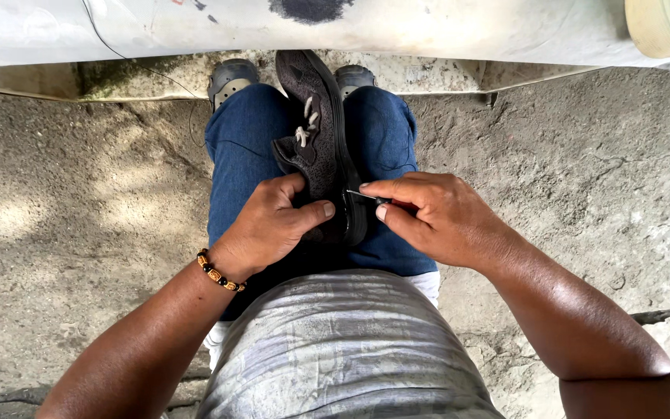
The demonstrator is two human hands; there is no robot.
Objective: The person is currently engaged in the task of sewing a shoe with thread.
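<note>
**A:** ok so what's going on here? dark shoe (321,147) is lying on its side across the lap, clamped between the knees in blue jeans (242,147), toe pointing away toward the pale kerb (157,77), whitish laces (305,124) showing near the top

**B:** yep, and the left hand (273,225) is wrapped around the heel end, thumb pressed over the upper right by the sole edge, fingers curled shut on it. beaded bracelet (220,271) on that wrist

**A:** and the right hand (436,213)?

**B:** thumb and forefinger pinched tight on a thin metal needle or awl (362,195), tip touching the sole edge (350,209) just beside the left thumb. can't tell if there's thread on it, too small

**A:** rest is just a striped grey shirt (343,341) below, rough concrete ground (63,233) both sides, and a roll of tape (657,27) top right corner
</note>
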